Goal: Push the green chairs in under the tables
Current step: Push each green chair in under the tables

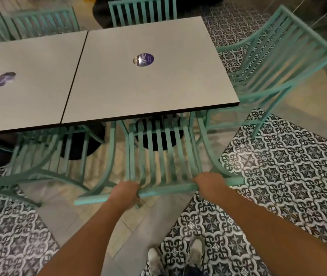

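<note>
A green slatted chair point(164, 152) stands in front of me at the near edge of the right grey table point(148, 86), its seat partly under the tabletop. My left hand point(123, 193) grips the left part of its top rail. My right hand point(210, 183) grips the right part of the same rail. A second green chair point(45, 156) sits to the left, at the near edge of the left grey table point(25, 80). A third green chair point(274, 70) stands off the right table's right side, angled and out from the table.
More green chairs point(142, 8) line the far side of both tables. Each table bears a round purple sticker point(143, 59). Black round table bases point(158, 134) stand underneath. The floor has patterned black-and-white tiles point(288, 166) and plain ones. My shoes point(195, 253) are below.
</note>
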